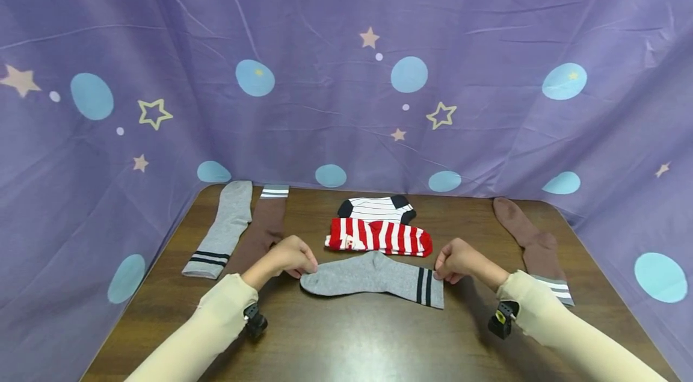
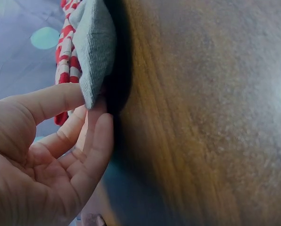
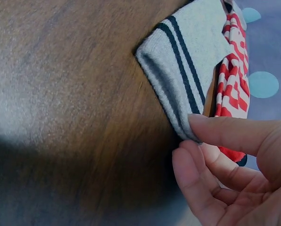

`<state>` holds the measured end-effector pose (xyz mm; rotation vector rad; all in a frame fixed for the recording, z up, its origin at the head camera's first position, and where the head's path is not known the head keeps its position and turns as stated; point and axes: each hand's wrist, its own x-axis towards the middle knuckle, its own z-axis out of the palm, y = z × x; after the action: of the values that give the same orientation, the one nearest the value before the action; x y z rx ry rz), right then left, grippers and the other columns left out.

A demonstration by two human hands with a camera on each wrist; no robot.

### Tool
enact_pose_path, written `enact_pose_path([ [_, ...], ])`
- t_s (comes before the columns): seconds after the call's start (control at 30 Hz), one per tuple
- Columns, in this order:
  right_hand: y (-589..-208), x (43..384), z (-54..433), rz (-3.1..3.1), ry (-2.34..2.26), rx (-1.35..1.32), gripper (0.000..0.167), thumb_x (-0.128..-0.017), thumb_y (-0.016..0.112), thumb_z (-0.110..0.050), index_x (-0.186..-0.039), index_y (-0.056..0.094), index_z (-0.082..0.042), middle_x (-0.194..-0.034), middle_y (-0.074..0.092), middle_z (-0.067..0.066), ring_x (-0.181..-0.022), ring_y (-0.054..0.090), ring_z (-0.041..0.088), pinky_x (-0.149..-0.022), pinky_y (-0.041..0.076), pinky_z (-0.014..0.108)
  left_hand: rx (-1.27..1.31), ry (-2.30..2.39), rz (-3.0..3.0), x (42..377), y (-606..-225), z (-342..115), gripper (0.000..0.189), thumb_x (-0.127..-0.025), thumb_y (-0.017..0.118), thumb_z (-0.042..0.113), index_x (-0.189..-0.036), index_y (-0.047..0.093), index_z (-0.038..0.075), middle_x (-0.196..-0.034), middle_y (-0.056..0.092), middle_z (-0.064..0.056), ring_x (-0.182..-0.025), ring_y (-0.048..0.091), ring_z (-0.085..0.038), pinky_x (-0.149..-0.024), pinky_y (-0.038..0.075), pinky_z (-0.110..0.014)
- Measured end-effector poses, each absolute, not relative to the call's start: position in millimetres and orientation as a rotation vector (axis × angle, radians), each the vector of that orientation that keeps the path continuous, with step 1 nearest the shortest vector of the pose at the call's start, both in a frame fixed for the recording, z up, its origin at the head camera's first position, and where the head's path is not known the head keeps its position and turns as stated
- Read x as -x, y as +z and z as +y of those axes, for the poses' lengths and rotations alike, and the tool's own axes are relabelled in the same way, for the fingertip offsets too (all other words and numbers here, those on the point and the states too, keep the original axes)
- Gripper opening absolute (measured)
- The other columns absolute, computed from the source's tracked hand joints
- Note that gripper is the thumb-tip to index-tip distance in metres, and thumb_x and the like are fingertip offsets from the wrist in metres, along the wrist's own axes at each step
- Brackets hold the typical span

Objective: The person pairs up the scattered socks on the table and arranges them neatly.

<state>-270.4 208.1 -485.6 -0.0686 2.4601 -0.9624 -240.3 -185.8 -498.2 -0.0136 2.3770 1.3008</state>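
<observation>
A grey sock with two black bands near its cuff lies stretched sideways in the middle of the table. My left hand pinches its toe end between thumb and fingers, as the left wrist view shows up close on the grey sock. At the opposite end, my right hand pinches a corner of the cuff; the cuff's opening gapes slightly in the right wrist view, beside the black bands. Just behind it lies a red and white striped sock, apart from both hands.
Beyond the striped sock is a white sock with black toe and heel. Another grey sock and a brown sock lie at the left, a second brown sock at the right. A purple curtain encloses the wooden table.
</observation>
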Motion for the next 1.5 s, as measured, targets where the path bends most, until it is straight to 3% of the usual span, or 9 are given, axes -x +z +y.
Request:
enact_pose_path([
  [0.37,-486.2,272.6,208.6,2.505,-0.881,0.096,0.021,-0.075,0.085,0.0,-0.07,0.066,-0.003,-0.059,0.058,-0.001,-0.053,0.057,0.011,-0.053,0.057,0.029,0.069,1.169,2.53,237.4,-496.8,-179.1,0.01,-0.073,0.082,0.001,-0.072,0.072,0.004,-0.058,0.057,0.003,-0.054,0.054,-0.008,-0.054,0.055,-0.026],
  [0.6,-481.7,273.7,205.7,2.524,-0.807,0.133,0.023,-0.074,0.087,-0.004,-0.069,0.064,-0.006,-0.059,0.057,-0.002,-0.055,0.056,0.012,-0.053,0.056,0.029,0.054,1.137,2.589,233.8,-495.4,-183.9,0.015,-0.073,0.085,0.006,-0.074,0.07,0.006,-0.059,0.06,0.002,-0.054,0.057,-0.009,-0.053,0.054,-0.026],
  [0.97,-460.8,291.1,178.7,2.472,-0.968,0.242,0.02,-0.081,0.079,-0.003,-0.072,0.062,-0.005,-0.06,0.058,0.0,-0.054,0.057,0.012,-0.051,0.053,0.028,-0.055,1.364,2.515,231.8,-479.8,-220.6,0.011,-0.089,0.07,0.011,-0.091,0.072,0.0,-0.078,0.072,-0.01,-0.069,0.065,-0.014,-0.064,0.058,-0.032],
  [1.2,-440.9,308.0,137.9,2.426,-1.112,0.44,0.011,-0.089,0.072,-0.005,-0.082,0.067,0.002,-0.07,0.067,0.009,-0.059,0.064,0.015,-0.063,0.061,0.039,0.008,1.417,2.551,224.5,-453.7,-266.7,0.021,-0.095,0.064,0.012,-0.105,0.07,-0.006,-0.096,0.074,-0.021,-0.08,0.07,-0.019,-0.073,0.059,-0.037],
  [1.37,-426.1,313.9,94.2,2.381,-1.232,0.497,0.013,-0.096,0.066,-0.008,-0.093,0.07,0.004,-0.088,0.073,0.017,-0.066,0.066,0.015,-0.076,0.061,0.046,0.072,1.427,2.608,217.6,-443.7,-302.3,0.026,-0.096,0.062,0.013,-0.111,0.068,-0.008,-0.097,0.074,-0.016,-0.084,0.071,-0.019,-0.074,0.059,-0.035],
  [1.5,-422.0,319.4,57.4,2.303,-1.334,0.51,0.016,-0.097,0.066,-0.01,-0.099,0.069,0.006,-0.086,0.071,0.012,-0.068,0.067,0.015,-0.08,0.061,0.048,0.129,1.369,2.7,213.2,-446.0,-323.9,0.026,-0.093,0.065,0.013,-0.109,0.069,-0.007,-0.087,0.072,-0.008,-0.077,0.065,-0.013,-0.069,0.055,-0.03],
])
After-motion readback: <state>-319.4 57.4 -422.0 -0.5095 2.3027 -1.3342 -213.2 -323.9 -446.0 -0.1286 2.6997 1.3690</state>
